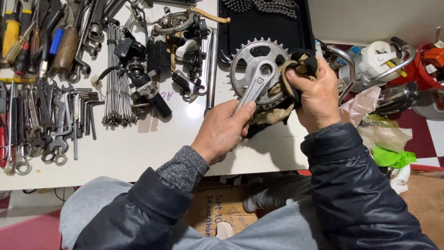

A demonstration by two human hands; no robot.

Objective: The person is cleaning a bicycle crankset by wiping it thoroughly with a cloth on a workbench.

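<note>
My left hand (223, 130) grips the silver crank arm (255, 85) of a bicycle crankset, held just above the white table (152, 143). Its toothed chainring (247, 58) points away from me. My right hand (314, 95) presses a dirty tan and black rag (303, 65) against the right side of the chainring. More of the rag hangs beneath the ring, between my two hands.
Wrenches (27, 125), hex keys (85, 111), a bundle of spokes (118, 78) and brake parts (180, 46) cover the table's left half. A black tray (277, 25) holding a chain (266, 5) sits behind the crankset. Clutter and bags lie on the floor at right.
</note>
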